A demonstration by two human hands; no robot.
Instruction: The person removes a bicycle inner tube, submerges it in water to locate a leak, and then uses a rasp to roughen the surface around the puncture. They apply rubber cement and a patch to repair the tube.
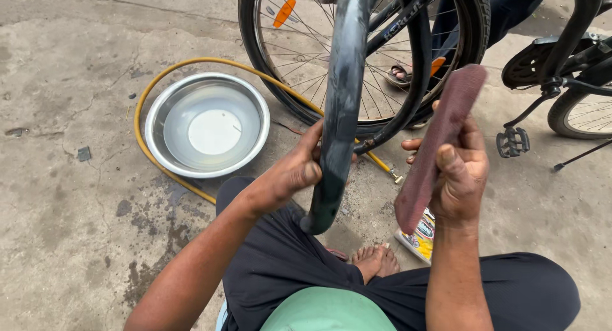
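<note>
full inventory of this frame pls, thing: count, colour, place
inner tube: 1, black, centre, gripped by left hand
abrasive strip: 1, reddish-brown, right of tube, in right hand
basin: 1, steel, holding water, on the concrete at left
hose: 1, yellow, curving round basin
bicycle wheel: 1, black with orange reflectors, top centre
second bicycle: 1, black, pedal showing, top right
packet: 1, yellow and white, ground below right hand
another person's sandalled foot: 1, behind the spokes
bare foot: 1, own, bottom centre
left hand: on tube
right hand: on strip
</note>
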